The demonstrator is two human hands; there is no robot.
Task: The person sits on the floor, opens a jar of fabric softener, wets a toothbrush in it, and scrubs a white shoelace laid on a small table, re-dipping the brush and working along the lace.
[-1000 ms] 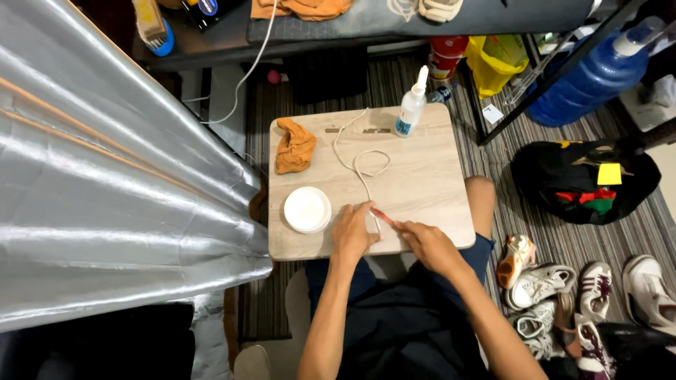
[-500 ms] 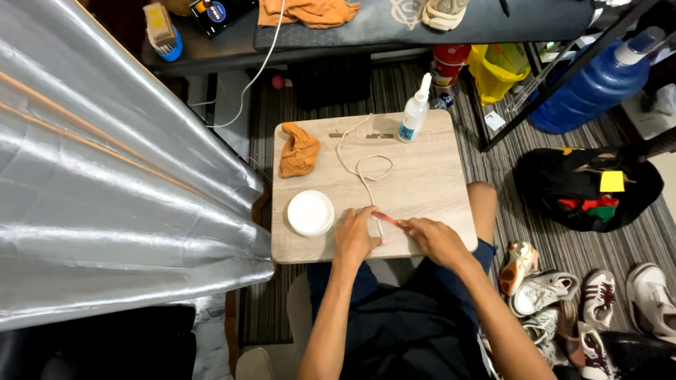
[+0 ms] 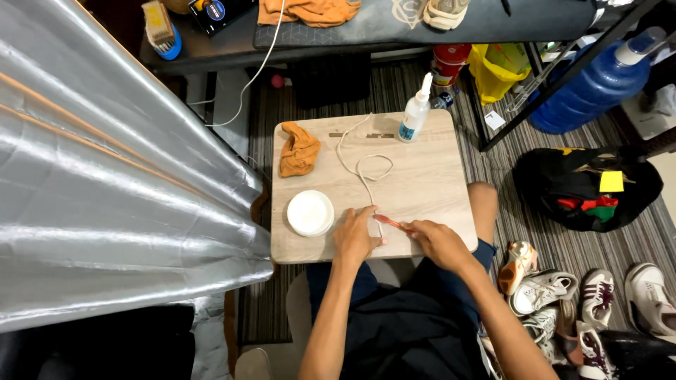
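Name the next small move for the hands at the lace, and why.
Probably draw the red tool in the right hand along the white lace near the left hand, since its tip seems to meet the lace there while the left hand pins it.

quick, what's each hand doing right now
Left hand: flat and open, pressing the white cord onto the wooden lap table.
Right hand: closed on a thin red tool, tip at the cord.

You are seeing a white cord (image 3: 366, 169) lying looped on the worktop (image 3: 436, 183), and a thin red tool (image 3: 391, 224) touching its near end.
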